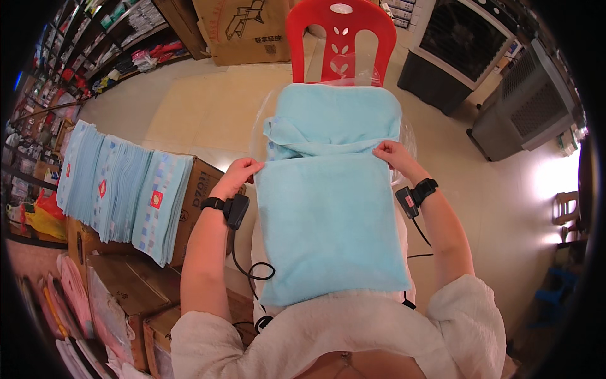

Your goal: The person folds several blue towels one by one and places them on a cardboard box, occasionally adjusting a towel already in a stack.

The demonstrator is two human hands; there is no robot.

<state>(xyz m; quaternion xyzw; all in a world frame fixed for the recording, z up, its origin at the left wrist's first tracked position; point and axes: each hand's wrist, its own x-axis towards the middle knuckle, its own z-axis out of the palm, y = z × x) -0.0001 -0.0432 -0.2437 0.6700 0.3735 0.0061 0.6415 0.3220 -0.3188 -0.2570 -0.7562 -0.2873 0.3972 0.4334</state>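
1. Here, pinching the light-blue towel (331, 227) by its upper left corner with the left hand (242, 174).
2. Gripping its upper right corner with the right hand (396, 156).
3. Spread across the lap (257, 249), short of the red chair (309, 38).
4. Well apart from folded towels (123, 189) at left.

I get a printed cardboard box (245, 35) at eleven o'clock and packed shelving (141, 38) at ten. Toward two I see a black-fronted air cooler (464, 47), a louvred grey unit (529, 104) beside it. A brown stool (565, 208) sits at three, a yellow bag (49, 226) near nine.
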